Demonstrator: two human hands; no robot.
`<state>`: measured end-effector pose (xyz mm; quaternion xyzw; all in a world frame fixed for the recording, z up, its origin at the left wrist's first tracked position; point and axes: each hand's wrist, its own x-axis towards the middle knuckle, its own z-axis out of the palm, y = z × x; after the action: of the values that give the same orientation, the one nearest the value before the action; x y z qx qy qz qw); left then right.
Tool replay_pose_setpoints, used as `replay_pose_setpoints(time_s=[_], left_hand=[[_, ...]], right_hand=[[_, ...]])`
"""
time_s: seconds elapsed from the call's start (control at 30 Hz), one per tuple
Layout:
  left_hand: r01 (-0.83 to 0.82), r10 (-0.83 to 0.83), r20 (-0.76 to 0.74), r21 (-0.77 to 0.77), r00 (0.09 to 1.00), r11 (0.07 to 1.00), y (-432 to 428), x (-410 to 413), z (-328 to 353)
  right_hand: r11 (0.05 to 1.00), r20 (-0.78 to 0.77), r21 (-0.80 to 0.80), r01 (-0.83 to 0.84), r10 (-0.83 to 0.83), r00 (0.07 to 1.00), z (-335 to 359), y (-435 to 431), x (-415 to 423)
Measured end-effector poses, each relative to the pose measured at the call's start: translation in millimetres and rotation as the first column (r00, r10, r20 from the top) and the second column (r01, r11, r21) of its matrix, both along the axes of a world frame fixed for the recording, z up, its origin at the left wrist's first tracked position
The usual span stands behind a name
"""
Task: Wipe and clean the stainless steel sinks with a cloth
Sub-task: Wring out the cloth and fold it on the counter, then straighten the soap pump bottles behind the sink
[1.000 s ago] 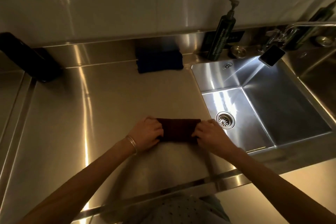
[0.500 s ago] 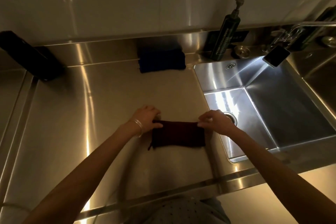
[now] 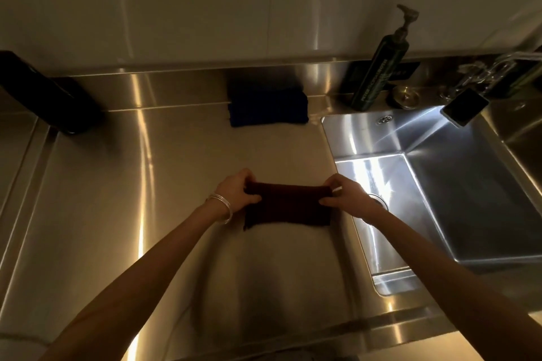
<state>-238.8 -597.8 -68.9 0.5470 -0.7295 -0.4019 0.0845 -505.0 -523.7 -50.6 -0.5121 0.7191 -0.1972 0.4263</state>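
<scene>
Your left hand [image 3: 237,193] and right hand [image 3: 349,199] each pinch an upper corner of the cloth [image 3: 289,209], stretched nine-to-three over the tabletop [image 3: 146,199], with the sink [image 3: 469,199] at three o'clock, nearest your right hand.

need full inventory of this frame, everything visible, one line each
red cloth: 1, dark red, over the counter left of the sink, held by both hands
blue cloth: 1, dark blue, folded, back of counter
pump bottle: 1, dark green, behind sink's back-left corner
round dish: 1, metal, right of the bottle
sink: 1, stainless, right side
tap: 1, chrome, behind sink
flat rectangular object: 1, dark, at sink's back rim
black object: 1, back left; unidentifiable
counter: 1, stainless
bangles: count unclear, silver, left wrist
left hand: grips cloth's left end
right hand: grips cloth's right end
</scene>
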Motion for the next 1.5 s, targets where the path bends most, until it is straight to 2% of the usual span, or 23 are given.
replay_pose_setpoints(time_s=[0.07, 0.13, 0.2, 0.27, 0.33, 0.4, 0.47, 0.5, 0.57, 0.67, 0.77, 0.83, 0.87, 0.9, 0.97, 1.0, 1.07, 1.13, 1.2, 1.33, 1.43, 1.5], left_hand=[[-0.083, 0.084, -0.025, 0.029, 0.996, 0.996, -3.2, -5.0, -3.9], [-0.082, 0.084, -0.026, 0.065, 0.996, 0.995, -3.4, -6.0, -7.3], [-0.049, 0.050, -0.018, 0.067, 0.999, 0.997, -5.0, -3.0, -10.3], [-0.085, 0.089, -0.049, 0.072, 0.995, 0.994, -12.7, -0.2, -8.5], [-0.162, 0.173, -0.122, 0.093, 0.977, 0.982, -28.7, -1.4, 0.1], [-0.235, 0.251, -0.208, 0.095, 0.945, 0.967, -54.5, -7.3, 12.9], [-0.374, 0.397, -0.331, 0.135, 0.856, 0.918, -89.1, -14.6, 25.7], [-0.449, 0.484, -0.393, 0.184, 0.782, 0.875, -108.6, -17.7, 30.7], [-0.556, 0.598, -0.450, 0.238, 0.663, 0.796, -146.1, -22.5, 36.4], [-0.657, 0.665, -0.391, 0.175, 0.637, 0.733, -185.5, -28.0, 30.3], [-0.701, 0.703, -0.334, 0.152, 0.627, 0.697, -199.2, -33.1, 13.1], [-0.679, 0.675, -0.295, 0.104, 0.676, 0.727, -197.9, -33.5, 4.0], [-0.663, 0.646, -0.273, 0.041, 0.712, 0.748, -195.1, -32.4, 1.1], [-0.629, 0.597, -0.238, -0.090, 0.766, 0.772, -191.0, -30.7, -1.4], [-0.462, 0.465, -0.105, -0.430, 0.879, 0.776, -181.7, -27.5, -3.6], [-0.342, 0.396, -0.020, -0.544, 0.918, 0.766, -177.2, -27.6, -3.2], [-0.108, 0.258, 0.196, -0.560, 0.946, 0.821, -169.2, -31.2, -2.4], [-0.013, 0.192, 0.347, -0.456, 0.918, 0.890, -169.1, -35.9, 3.1], [0.018, 0.170, 0.406, -0.421, 0.898, 0.907, -169.9, -40.0, 12.0], [-0.016, 0.199, 0.311, -0.503, 0.929, 0.864, -152.4, -49.9, 32.3], [-0.037, 0.171, 0.212, -0.519, 0.962, 0.854, -128.6, -68.8, 45.6], [-0.012, 0.120, 0.183, -0.503, 0.976, 0.864, -110.5, -85.6, 51.1]], right_hand=[[1.000, -0.076, 0.017, -0.004, 0.005, 0.997, -3.9, -10.4, 2.9], [0.998, -0.096, 0.049, -0.035, 0.040, 0.995, -5.7, -14.4, 2.3], [0.999, 0.008, 0.035, -0.037, 0.036, 0.999, -7.9, -15.7, -0.8], [0.996, 0.198, -0.014, 0.091, -0.087, 0.976, -4.1, -25.0, -3.1], [0.968, 0.366, -0.040, 0.247, -0.215, 0.905, 2.6, -48.1, -2.7], [0.946, 0.417, -0.065, 0.319, -0.265, 0.869, 9.5, -83.5, -1.2], [0.919, 0.423, -0.106, 0.380, -0.304, 0.854, 17.7, -122.8, 0.8], [0.900, 0.432, -0.127, 0.417, -0.329, 0.840, 21.6, -142.4, 1.8], [0.873, 0.421, -0.175, 0.456, -0.352, 0.836, 27.1, -178.7, 3.2], [0.856, 0.300, -0.246, 0.455, -0.379, 0.875, 23.8, -221.2, 7.6], [0.855, 0.096, -0.314, 0.412, -0.404, 0.910, 6.1, -242.9, 13.3], [0.885, -0.087, -0.342, 0.315, -0.364, 0.927, -6.5, -244.9, 16.0], [0.887, -0.149, -0.377, 0.268, -0.343, 0.927, -11.1, -242.4, 17.1], [0.876, -0.193, -0.435, 0.206, -0.315, 0.929, -14.5, -238.2, 17.8], [0.843, -0.348, -0.538, -0.007, -0.214, 0.913, -20.6, -228.8, 16.2], [0.841, -0.462, -0.522, -0.141, -0.140, 0.876, -22.5, -225.1, 14.0], [0.870, -0.579, -0.409, -0.274, -0.015, 0.815, -21.3, -221.1, 8.3], [0.906, -0.537, -0.335, -0.258, 0.041, 0.842, -13.3, -220.0, 4.6], [0.907, -0.427, -0.358, -0.224, 0.054, 0.903, -2.9, -213.5, 0.6], [0.894, -0.171, -0.445, -0.058, -0.022, 0.985, 13.7, -167.1, -22.4], [0.915, -0.023, -0.387, 0.109, -0.128, 0.991, 21.9, -117.3, -58.9], [0.920, 0.010, -0.356, 0.165, -0.173, 0.985, 28.4, -82.8, -85.7]])
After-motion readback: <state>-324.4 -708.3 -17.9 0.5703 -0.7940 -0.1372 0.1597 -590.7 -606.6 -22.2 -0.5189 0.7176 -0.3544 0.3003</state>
